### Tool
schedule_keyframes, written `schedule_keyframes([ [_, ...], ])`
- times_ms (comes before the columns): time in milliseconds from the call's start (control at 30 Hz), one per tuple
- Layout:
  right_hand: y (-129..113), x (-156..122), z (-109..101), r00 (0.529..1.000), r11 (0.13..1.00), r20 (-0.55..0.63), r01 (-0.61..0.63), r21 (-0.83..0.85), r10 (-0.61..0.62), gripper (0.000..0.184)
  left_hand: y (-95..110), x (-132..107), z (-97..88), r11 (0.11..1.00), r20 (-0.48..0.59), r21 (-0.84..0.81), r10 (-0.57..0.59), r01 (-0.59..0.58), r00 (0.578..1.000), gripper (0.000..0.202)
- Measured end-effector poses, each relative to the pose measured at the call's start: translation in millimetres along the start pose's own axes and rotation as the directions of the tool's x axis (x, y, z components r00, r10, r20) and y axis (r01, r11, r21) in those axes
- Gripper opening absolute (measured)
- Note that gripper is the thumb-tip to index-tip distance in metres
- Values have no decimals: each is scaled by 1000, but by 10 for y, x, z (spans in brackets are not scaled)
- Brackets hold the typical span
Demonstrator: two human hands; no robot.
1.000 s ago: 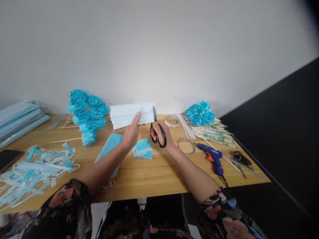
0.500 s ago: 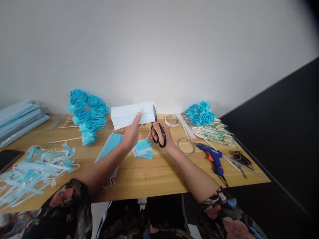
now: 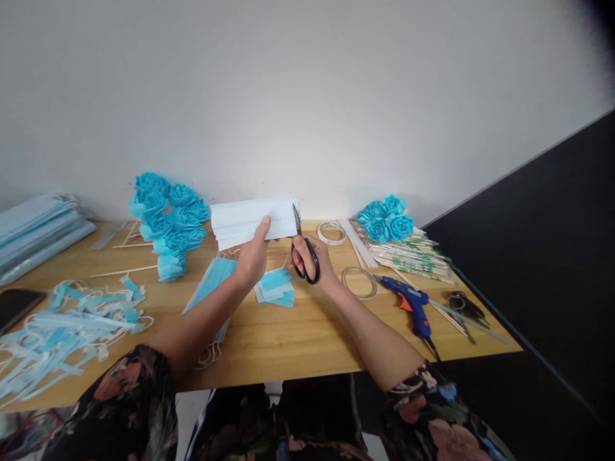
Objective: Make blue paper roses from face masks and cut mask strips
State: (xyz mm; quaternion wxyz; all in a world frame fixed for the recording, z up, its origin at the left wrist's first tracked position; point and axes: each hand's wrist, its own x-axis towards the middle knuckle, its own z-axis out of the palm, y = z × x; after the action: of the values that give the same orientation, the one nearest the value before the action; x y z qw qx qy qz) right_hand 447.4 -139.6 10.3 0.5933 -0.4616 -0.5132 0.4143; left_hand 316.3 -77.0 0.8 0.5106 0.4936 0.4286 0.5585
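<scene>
Pinched in my left hand [image 3: 255, 253] is a pale, pleated face mask [image 3: 240, 219], held up above the table with the thumb on its near face. My right hand [image 3: 318, 257] grips black-handled scissors [image 3: 307, 264], fingers through the loops. The blades point up along the mask's right edge. Under my hands, several cut blue mask pieces [image 3: 276, 288] lie on the wood. Another blue mask [image 3: 211, 282] rests partly beneath my left forearm, its ear loops towards me.
Blue fabric flowers [image 3: 177, 218] stand at back left, more flowers [image 3: 387, 218] at back right on wrapped sticks [image 3: 413, 259]. Mask trimmings [image 3: 72, 326], a mask stack [image 3: 38, 224] and a phone [image 3: 16, 307] are left. Tape rolls [image 3: 360, 283] and a glue gun [image 3: 416, 304] sit right.
The mask has shifted slightly left with my left hand. The scissor blades look closer together and a little lower at the mask's right edge.
</scene>
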Motion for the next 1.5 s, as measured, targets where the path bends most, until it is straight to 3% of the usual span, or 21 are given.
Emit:
schedule_keyframes([
  [233,-81,4,5,998,999,54,7,45,-9,63,-8,14,-13,999,-49,51,-15,17,999,46],
  [567,-108,-13,10,999,999,17,28,26,-28,63,-51,-21,-9,1000,-31,-2,4,-4,999,37],
  [1500,61,31,-8,998,999,-45,40,11,-40,55,-51,-12,-11,999,-49,33,-16,17,999,35],
])
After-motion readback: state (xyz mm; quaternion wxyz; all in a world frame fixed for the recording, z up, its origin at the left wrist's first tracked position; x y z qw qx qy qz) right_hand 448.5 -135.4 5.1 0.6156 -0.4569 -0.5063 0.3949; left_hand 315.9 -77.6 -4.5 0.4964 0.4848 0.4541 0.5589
